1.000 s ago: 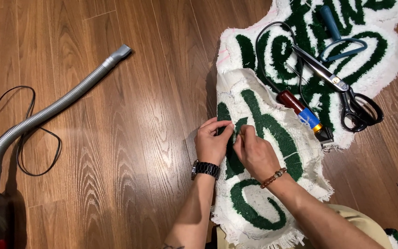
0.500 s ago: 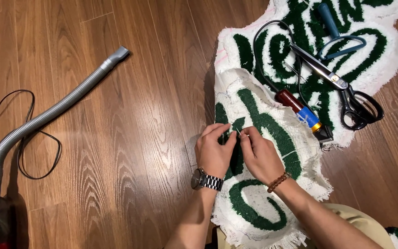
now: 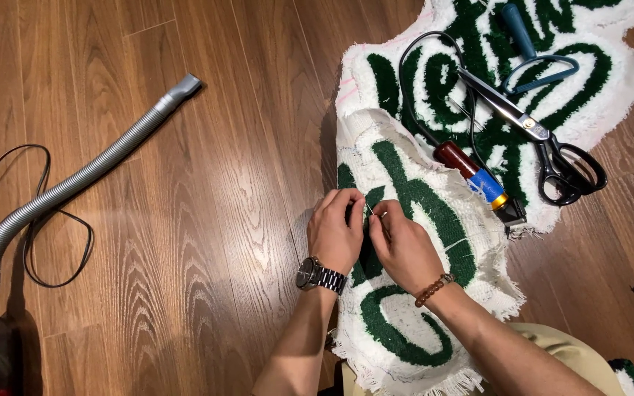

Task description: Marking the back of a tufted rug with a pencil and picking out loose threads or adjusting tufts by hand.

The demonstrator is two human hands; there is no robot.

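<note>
On a brown wooden floor [image 3: 207, 242], a white-and-green tufted rug piece [image 3: 420, 293] lies nearest. Left hand [image 3: 337, 233] and right hand [image 3: 403, 246] rest on it, fingers pressed together, pinching a thin needle [image 3: 370, 210]. Beyond lie a corded trimmer [image 3: 478, 180] and scissors [image 3: 537, 139].

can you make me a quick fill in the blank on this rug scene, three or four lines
1. Both hands, left hand and right hand, pinch at a white rug with ____ lettering.
2. The left wrist wears a ____.
3. The black-handled scissors lie on the ____ rug.
4. The grey vacuum hose lies on the ____ floor.

Missing words: green; watch; far; wooden
</note>
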